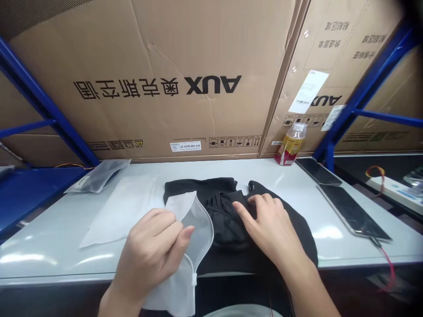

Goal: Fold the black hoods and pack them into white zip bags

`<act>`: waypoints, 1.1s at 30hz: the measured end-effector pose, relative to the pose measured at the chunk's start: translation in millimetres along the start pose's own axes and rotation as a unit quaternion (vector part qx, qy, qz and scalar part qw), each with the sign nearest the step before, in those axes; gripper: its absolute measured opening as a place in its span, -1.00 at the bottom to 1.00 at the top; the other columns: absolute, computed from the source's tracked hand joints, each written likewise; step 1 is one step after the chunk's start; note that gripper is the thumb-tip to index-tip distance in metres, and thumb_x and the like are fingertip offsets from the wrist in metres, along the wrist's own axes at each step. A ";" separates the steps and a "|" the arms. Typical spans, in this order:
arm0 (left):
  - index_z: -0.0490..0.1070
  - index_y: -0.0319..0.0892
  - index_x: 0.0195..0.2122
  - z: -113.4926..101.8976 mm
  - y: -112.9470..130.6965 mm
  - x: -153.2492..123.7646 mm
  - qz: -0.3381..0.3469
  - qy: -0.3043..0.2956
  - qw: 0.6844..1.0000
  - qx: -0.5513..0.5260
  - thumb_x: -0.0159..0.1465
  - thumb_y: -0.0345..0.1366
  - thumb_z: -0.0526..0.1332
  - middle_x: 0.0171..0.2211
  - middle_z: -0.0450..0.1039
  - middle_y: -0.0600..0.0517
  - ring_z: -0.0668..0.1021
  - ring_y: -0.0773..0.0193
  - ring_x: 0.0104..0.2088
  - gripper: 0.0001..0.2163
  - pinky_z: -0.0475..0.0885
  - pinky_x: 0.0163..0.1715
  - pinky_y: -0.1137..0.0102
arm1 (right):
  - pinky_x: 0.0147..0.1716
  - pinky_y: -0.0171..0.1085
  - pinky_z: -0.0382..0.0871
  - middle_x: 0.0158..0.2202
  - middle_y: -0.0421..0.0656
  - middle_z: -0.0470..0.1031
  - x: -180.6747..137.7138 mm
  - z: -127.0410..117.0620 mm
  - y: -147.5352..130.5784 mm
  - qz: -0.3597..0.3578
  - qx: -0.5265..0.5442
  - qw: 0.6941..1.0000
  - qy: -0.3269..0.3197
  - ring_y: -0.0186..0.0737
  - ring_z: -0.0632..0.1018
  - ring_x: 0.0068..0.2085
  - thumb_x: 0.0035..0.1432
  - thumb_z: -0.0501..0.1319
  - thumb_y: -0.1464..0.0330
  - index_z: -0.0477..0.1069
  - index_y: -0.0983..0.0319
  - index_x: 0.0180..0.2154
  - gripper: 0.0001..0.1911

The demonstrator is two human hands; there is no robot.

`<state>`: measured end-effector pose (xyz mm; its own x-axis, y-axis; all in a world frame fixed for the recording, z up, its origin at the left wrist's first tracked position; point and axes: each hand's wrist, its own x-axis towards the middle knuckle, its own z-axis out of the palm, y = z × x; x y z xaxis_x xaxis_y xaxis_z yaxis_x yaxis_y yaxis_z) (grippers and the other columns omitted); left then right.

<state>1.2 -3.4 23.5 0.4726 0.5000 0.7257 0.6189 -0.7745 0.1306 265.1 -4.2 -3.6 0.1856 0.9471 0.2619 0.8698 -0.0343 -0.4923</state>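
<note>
My left hand (150,251) grips the edge of a frosted plastic zip bag (194,233) near the table's front edge, with the bag's open mouth up and its zip strip running down the side. My right hand (267,222) lies with fingers apart on a folded black cloth garment (218,220), pressing its top layer. The bag overlaps the garment's left side. The lower part of the garment is hidden behind my right hand and forearm.
On the white table (277,174) lie a flat frosted bag (119,207) and a grey-tinted bag (99,176). A yellow-labelled bottle (291,145) stands at the back. Two dark tablets or phones (353,211) lie at right, one cabled. Large AUX cardboard boxes (158,75) fill blue shelving behind.
</note>
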 end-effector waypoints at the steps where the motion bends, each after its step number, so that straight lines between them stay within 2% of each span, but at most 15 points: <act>1: 0.21 -0.11 -0.50 1.3 -0.3 1.1 0.001 -0.005 1.000 0.013 0.42 -0.47 0.17 -0.55 0.19 0.13 0.33 0.29 -0.47 -0.67 0.42 -0.30 0.30 | -0.11 0.21 0.46 -0.18 0.13 0.56 4.4 0.2 0.2 0.014 -0.021 1.000 -0.014 0.31 0.56 -0.06 0.37 0.05 -0.16 0.51 0.18 -0.23 -0.43; 4: 0.21 -0.12 -0.52 5.4 -2.5 3.0 0.005 -0.037 0.998 0.041 0.45 -0.43 0.15 -0.54 0.24 0.12 0.34 0.28 -0.48 -0.65 0.38 -0.32 0.31 | -0.24 0.05 0.48 -0.27 0.05 0.54 10.0 -1.5 -8.9 0.011 -0.028 0.997 -0.068 0.21 0.59 -0.17 0.26 0.16 -0.21 0.37 0.12 -0.39 -0.46; 7: 0.20 -0.13 -0.53 9.1 -5.9 2.2 0.007 -0.061 0.997 0.050 0.48 -0.41 0.14 -0.55 0.23 0.12 0.32 0.29 -0.50 -0.63 0.35 -0.31 0.30 | -0.35 -0.10 0.46 -0.29 -0.09 0.55 4.8 -2.5 -25.2 0.003 0.039 0.992 -0.120 0.10 0.62 -0.23 0.21 0.30 -0.10 0.24 0.08 -0.31 -0.56; 10: 0.21 -0.13 -0.54 11.4 -8.8 0.3 0.001 -0.073 0.996 0.051 0.49 -0.40 0.12 -0.56 0.22 0.12 0.31 0.29 -0.51 -0.61 0.32 -0.33 0.31 | -0.39 -0.13 0.46 -0.30 -0.15 0.58 -3.7 -2.7 -35.6 0.009 0.104 0.984 -0.142 0.07 0.65 -0.26 0.25 0.31 0.03 0.22 0.06 -0.17 -0.63; 13: 0.24 -0.13 -0.56 13.1 -10.1 0.0 0.011 -0.078 0.995 0.061 0.48 -0.39 0.12 -0.56 0.23 0.12 0.32 0.28 -0.51 -0.61 0.31 -0.34 0.32 | -0.23 -0.08 0.54 -0.05 -0.02 0.62 -10.6 -4.0 -36.7 0.004 0.146 0.979 -0.139 0.17 0.67 -0.03 0.22 0.33 0.04 0.23 0.08 0.05 -0.50; 16: 0.27 -0.13 -0.56 15.6 -9.9 0.8 0.014 -0.076 0.995 0.070 0.48 -0.38 0.12 -0.56 0.23 0.12 0.33 0.28 -0.51 -0.60 0.31 -0.35 0.32 | 0.03 -0.01 0.52 0.26 0.07 0.46 -15.6 -4.3 -35.5 -0.004 0.192 0.971 -0.141 0.20 0.53 0.26 0.18 0.36 0.06 0.13 0.07 0.27 -0.26; 18: 0.26 -0.13 -0.56 17.1 -9.2 1.3 0.012 -0.077 0.995 0.068 0.48 -0.38 0.12 -0.56 0.23 0.12 0.33 0.29 -0.51 -0.60 0.31 -0.36 0.33 | 0.10 0.02 0.49 0.33 0.04 0.40 -17.4 -2.6 -35.7 -0.003 0.217 0.965 -0.145 0.15 0.50 0.29 0.20 0.34 0.16 0.07 0.05 0.33 -0.24; 21: 0.24 -0.13 -0.55 16.8 -8.7 0.7 0.010 -0.083 0.995 0.062 0.49 -0.36 0.11 -0.56 0.23 0.12 0.32 0.29 -0.51 -0.61 0.30 -0.37 0.32 | 0.12 0.02 0.50 0.29 -0.01 0.44 -14.4 1.1 -32.8 0.002 0.262 0.954 -0.144 0.07 0.57 0.20 0.21 0.31 0.27 0.07 0.03 0.34 -0.26; 23: 0.23 -0.13 -0.54 15.0 -9.3 -0.6 0.005 -0.084 0.995 0.053 0.51 -0.34 0.10 -0.55 0.22 0.12 0.32 0.29 -0.50 -0.60 0.28 -0.38 0.32 | 0.10 0.00 0.53 0.23 -0.04 0.51 -7.9 1.0 -25.9 0.003 0.320 0.936 -0.145 0.04 0.62 0.14 0.19 0.34 0.27 0.11 0.04 0.32 -0.26; 25: 0.21 -0.13 -0.54 13.5 -10.0 -1.8 -0.010 -0.088 0.995 0.038 0.52 -0.33 0.09 -0.55 0.22 0.12 0.32 0.30 -0.50 -0.60 0.27 -0.39 0.34 | 0.05 -0.02 0.58 0.15 -0.05 0.58 0.5 -3.1 -16.6 0.019 0.402 0.905 -0.137 0.02 0.65 0.08 0.16 0.39 0.24 0.16 0.06 0.30 -0.26; 29: 0.19 -0.13 -0.54 18.4 -8.0 -1.3 -0.058 -0.106 0.993 -0.006 0.54 -0.29 0.03 -0.57 0.22 0.12 0.33 0.31 -0.53 -0.58 0.27 -0.42 0.37 | 0.01 -0.02 0.63 0.12 -0.04 0.63 9.7 -15.9 -8.7 0.080 0.567 0.815 -0.089 0.08 0.67 0.07 0.10 0.48 0.18 0.24 0.08 0.27 -0.23; 31: 0.19 -0.13 -0.54 23.8 -5.0 -0.2 -0.076 -0.122 0.989 -0.035 0.56 -0.26 -0.03 -0.57 0.25 0.11 0.35 0.30 -0.54 -0.56 0.29 -0.42 0.36 | 0.02 0.00 0.63 0.13 -0.03 0.63 6.5 -16.1 -14.8 0.083 0.614 0.778 -0.104 0.12 0.67 0.08 0.12 0.46 0.13 0.30 0.11 0.25 -0.28; 33: 0.22 -0.12 -0.52 27.8 -2.4 0.2 -0.089 -0.130 0.985 -0.074 0.57 -0.22 -0.11 -0.53 0.31 0.08 0.40 0.27 -0.50 -0.54 0.33 -0.40 0.34 | 0.06 0.01 0.61 0.16 -0.03 0.61 -1.4 -9.8 -25.1 0.082 0.610 0.777 -0.131 0.11 0.65 0.12 0.14 0.44 0.13 0.30 0.11 0.26 -0.29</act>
<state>17.2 9.3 4.6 0.5221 0.7002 0.4870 0.6174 -0.7042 0.3507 247.5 -7.7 16.5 0.0100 0.9999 0.0132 -0.2655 0.0153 -0.9640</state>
